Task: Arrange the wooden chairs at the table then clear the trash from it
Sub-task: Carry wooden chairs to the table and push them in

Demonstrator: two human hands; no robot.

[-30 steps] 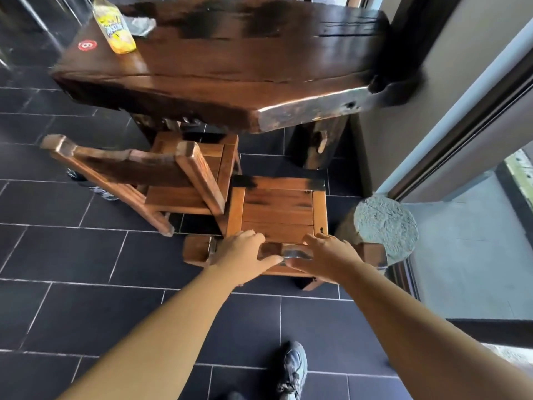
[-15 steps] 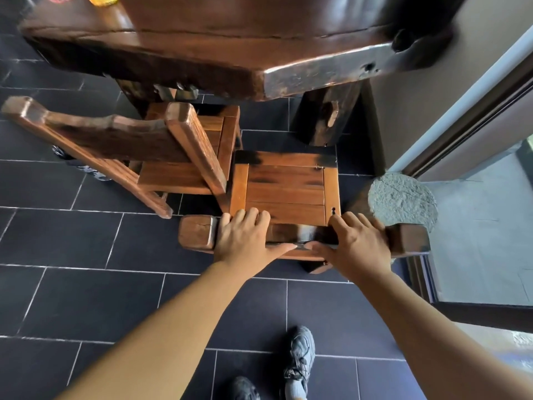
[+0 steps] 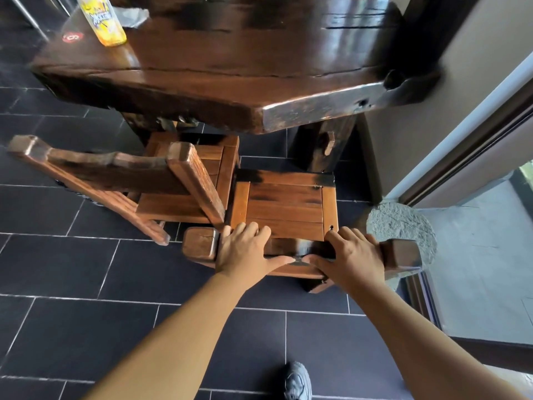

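Observation:
A wooden chair stands in front of me with its seat reaching under the dark wooden table. My left hand and my right hand both grip the chair's top back rail. A second wooden chair stands to its left, turned at an angle, its seat partly under the table. On the table's far left corner stand a yellow bottle and a crumpled grey wrapper, with a red round sticker beside them.
Dark floor tiles run all around. A round grey stone sits right of the chair by a sliding door frame. The table's thick leg stands behind the chair. My shoe shows at the bottom.
The view has tilted up, so the bottle and wrapper are back in sight. Both hands stay on the chair's back rail, and the chair keeps its place at the table.

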